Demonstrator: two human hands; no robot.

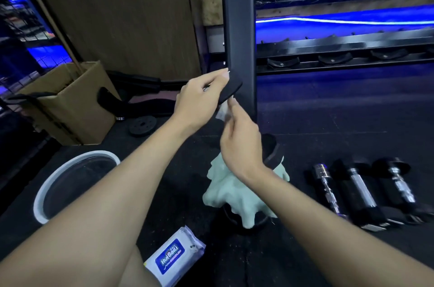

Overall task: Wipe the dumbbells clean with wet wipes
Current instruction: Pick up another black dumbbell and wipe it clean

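My left hand (199, 101) grips a black dumbbell (231, 89) and holds it up in front of the black rack post. My right hand (242, 139) pinches a white wet wipe (223, 112) against the dumbbell's underside. Below my hands a pale green cloth (231, 195) lies crumpled over dark weights on the floor. Three dumbbells with chrome handles (359, 190) lie side by side on the floor at the right. The wet wipe pack (173, 256), white with a blue label, lies on the floor near my left forearm.
A white-rimmed round bin (50, 183) stands at the left. A cardboard box (68, 99) and a small weight plate (142, 125) are behind it. The black rack post (239, 28) rises at the centre, with an empty dumbbell rack shelf (340, 56) to its right.
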